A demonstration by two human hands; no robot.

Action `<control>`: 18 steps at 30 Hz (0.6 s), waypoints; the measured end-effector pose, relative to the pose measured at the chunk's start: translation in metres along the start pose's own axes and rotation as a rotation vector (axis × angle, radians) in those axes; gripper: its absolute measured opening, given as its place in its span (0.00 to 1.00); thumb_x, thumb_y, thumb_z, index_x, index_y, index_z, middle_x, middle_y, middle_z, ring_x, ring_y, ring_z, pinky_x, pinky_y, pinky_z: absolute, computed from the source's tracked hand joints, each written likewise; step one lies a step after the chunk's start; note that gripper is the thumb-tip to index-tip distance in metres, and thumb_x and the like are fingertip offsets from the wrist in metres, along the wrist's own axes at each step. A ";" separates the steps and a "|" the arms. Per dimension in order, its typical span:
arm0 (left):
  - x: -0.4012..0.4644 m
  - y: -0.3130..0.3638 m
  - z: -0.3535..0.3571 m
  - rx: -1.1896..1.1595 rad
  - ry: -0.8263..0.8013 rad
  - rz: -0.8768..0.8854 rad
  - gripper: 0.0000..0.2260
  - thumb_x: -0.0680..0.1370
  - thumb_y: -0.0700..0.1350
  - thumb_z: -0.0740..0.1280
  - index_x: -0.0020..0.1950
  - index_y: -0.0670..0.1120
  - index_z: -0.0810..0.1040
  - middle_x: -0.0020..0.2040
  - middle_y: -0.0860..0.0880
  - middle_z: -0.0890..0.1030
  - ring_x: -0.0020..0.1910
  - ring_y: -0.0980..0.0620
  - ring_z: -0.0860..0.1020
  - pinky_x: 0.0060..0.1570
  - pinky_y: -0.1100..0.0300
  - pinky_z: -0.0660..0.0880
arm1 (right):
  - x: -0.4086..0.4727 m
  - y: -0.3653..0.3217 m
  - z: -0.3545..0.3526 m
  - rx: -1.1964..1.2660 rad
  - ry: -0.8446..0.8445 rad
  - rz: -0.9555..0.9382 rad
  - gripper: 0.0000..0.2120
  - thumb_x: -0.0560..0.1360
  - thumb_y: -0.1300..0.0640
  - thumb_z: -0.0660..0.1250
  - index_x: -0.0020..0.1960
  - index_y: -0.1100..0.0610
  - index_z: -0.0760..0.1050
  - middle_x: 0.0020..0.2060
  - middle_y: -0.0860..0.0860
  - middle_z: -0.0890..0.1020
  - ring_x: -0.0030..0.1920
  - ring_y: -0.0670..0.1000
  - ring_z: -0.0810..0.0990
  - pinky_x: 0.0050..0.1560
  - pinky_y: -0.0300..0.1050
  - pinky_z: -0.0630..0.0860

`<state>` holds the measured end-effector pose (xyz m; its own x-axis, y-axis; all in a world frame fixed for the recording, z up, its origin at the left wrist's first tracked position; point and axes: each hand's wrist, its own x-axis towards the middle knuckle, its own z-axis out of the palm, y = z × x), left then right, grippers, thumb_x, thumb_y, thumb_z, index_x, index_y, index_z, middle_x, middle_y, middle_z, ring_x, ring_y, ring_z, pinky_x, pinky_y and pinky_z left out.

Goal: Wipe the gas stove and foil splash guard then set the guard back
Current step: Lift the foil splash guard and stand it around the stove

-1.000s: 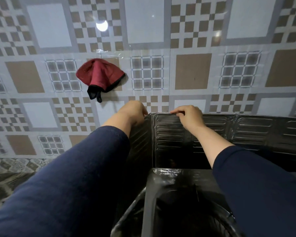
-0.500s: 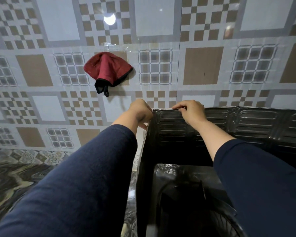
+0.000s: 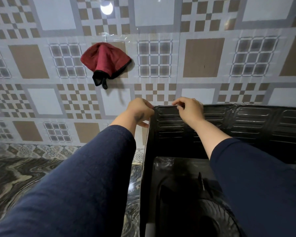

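The dark ribbed foil splash guard (image 3: pixel 246 122) stands upright around the back and left side of the black gas stove (image 3: pixel 174 182). My left hand (image 3: pixel 140 111) grips the guard's top left corner from the outside. My right hand (image 3: pixel 189 109) pinches the top edge of the back panel just to the right of that corner. Both forearms in navy sleeves reach forward over the stove. A burner ring (image 3: pixel 217 218) shows partly under my right arm.
A red cloth with black trim (image 3: pixel 106 62) hangs on the patterned tile wall (image 3: pixel 203 57), above and left of the guard. The dark marbled counter (image 3: pixel 24 177) spreads to the left of the stove.
The guard's left panel has swung outward, from slanting over the stove to standing along its left side. Both hands kept their hold on the top edge.
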<state>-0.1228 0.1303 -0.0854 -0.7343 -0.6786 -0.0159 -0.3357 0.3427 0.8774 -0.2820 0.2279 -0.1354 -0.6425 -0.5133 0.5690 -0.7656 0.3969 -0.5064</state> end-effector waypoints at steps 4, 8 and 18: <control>-0.008 0.002 0.001 0.031 0.016 0.017 0.09 0.75 0.35 0.68 0.54 0.44 0.76 0.49 0.43 0.81 0.43 0.50 0.80 0.18 0.65 0.73 | -0.003 -0.002 -0.003 -0.015 -0.007 -0.003 0.11 0.77 0.60 0.63 0.52 0.46 0.80 0.51 0.47 0.84 0.57 0.53 0.76 0.62 0.50 0.63; -0.013 0.001 -0.001 0.108 0.042 0.032 0.10 0.75 0.38 0.69 0.56 0.46 0.77 0.50 0.45 0.79 0.46 0.48 0.78 0.15 0.67 0.70 | -0.004 -0.009 -0.005 -0.038 -0.013 -0.013 0.11 0.77 0.59 0.63 0.53 0.46 0.80 0.52 0.47 0.84 0.58 0.54 0.76 0.62 0.49 0.63; -0.013 -0.003 -0.003 0.236 0.072 0.071 0.13 0.76 0.45 0.68 0.61 0.47 0.77 0.55 0.44 0.80 0.51 0.45 0.81 0.39 0.55 0.80 | -0.004 -0.019 -0.002 -0.024 -0.078 -0.008 0.11 0.77 0.57 0.63 0.54 0.45 0.80 0.54 0.48 0.82 0.60 0.55 0.73 0.61 0.51 0.65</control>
<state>-0.1108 0.1362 -0.0869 -0.7202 -0.6888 0.0833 -0.4190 0.5275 0.7390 -0.2643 0.2238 -0.1270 -0.6327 -0.5739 0.5200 -0.7716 0.4103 -0.4860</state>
